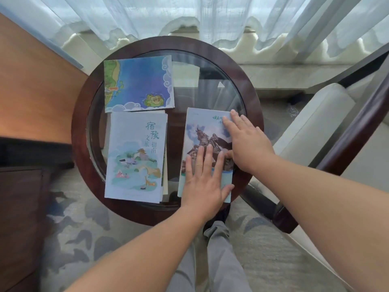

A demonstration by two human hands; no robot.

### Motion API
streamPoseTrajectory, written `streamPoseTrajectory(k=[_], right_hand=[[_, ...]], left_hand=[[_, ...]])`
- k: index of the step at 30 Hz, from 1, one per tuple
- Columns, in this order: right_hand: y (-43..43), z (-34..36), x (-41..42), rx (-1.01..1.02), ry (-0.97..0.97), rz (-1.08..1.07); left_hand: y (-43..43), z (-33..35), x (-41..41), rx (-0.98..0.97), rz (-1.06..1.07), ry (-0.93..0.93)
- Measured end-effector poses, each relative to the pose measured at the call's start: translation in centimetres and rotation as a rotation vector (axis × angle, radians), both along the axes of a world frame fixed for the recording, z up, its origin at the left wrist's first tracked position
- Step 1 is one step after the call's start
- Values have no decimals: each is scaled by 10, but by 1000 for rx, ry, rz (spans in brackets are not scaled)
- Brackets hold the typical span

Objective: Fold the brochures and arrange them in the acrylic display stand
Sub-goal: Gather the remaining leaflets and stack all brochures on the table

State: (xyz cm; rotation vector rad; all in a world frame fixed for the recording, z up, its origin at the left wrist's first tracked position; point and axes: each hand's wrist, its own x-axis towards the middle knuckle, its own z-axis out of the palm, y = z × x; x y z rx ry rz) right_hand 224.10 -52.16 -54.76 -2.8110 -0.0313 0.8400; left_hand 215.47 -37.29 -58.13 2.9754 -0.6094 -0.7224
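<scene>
Two released grips, left hand (202, 182) and right hand (246, 144), press horse brochure (202, 127) at table rim (248, 91).

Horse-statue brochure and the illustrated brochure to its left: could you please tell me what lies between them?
In the head view, a bare strip of glass tabletop, plus sheet edges protruding from under the illustrated brochure.
</scene>
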Motion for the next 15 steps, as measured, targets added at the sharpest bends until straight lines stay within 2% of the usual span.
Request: streamPoseTrajectory(k=[3,6,8,10,13,15], right_hand=[[0,0,0,11,3,0],[3,9,3,23,1,-10],[6,15,-3,77,-51,-147],[13,20,-13,174,-87,-428],[28,20,-28,272,95,-831],[33,18,-30,291,186,-916]], left_hand=[[11,6,-12,7,-47,31],[26,28,-12,-196,34,31],[27,42,7,-309,251,-22],[23,52,36,-340,535,-16],[9,57,71,-346,922,170],[3,55,82,-327,1097,255]])
